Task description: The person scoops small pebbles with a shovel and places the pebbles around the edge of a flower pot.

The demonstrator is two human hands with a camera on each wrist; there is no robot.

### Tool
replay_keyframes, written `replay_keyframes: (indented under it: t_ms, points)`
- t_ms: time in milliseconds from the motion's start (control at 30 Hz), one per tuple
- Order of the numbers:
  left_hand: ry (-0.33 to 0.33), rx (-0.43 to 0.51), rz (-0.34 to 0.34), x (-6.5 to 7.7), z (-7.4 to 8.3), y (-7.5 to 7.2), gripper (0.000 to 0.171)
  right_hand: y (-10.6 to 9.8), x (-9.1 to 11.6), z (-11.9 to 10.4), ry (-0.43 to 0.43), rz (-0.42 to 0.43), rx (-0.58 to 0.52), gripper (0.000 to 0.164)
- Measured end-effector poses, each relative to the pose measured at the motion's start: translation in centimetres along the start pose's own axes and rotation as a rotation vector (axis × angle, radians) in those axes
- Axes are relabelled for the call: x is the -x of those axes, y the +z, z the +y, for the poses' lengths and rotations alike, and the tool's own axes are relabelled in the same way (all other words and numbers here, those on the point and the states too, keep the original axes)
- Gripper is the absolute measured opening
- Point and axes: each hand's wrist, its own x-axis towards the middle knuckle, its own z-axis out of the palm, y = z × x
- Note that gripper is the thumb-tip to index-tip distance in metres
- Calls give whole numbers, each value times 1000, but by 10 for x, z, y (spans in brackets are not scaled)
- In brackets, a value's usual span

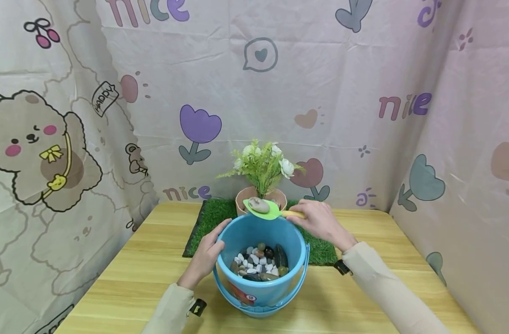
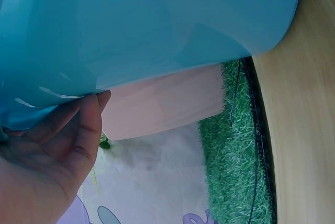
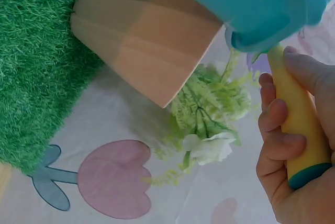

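Observation:
A blue bucket [image 1: 260, 297] stands on the table with its handle hanging down in front. Inside lie white pebbles [image 1: 256, 264] and several larger dark and brown stones. With my left hand [image 1: 208, 253] I grip the bucket's left rim, the fingers against its outer wall in the left wrist view. My right hand [image 1: 319, 220] holds a small trowel by its yellow handle [image 3: 301, 119], the fingers wrapped round it. The trowel's green blade [image 1: 271, 213] is over the bucket's far rim and bears a pale oval stone [image 1: 258, 204].
Right behind the bucket, a pinkish plant pot [image 3: 152, 41] with white flowers [image 1: 286, 168] and green leaves stands on a mat of artificial grass [image 1: 217, 218]. A printed cloth [image 1: 342, 93] hangs behind and at both sides of the wooden table [image 1: 142, 264].

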Motion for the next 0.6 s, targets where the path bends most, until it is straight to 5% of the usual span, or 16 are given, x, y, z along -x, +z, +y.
replay_keyframes:
  t_ms: [267,600]
  points:
    - [-20,1,8,1,-1,1,65,2,-19,13,129,-44,23,17]
    - [-4,0,10,1,-1,1,64,12,-15,17,225,-119,-28,25]
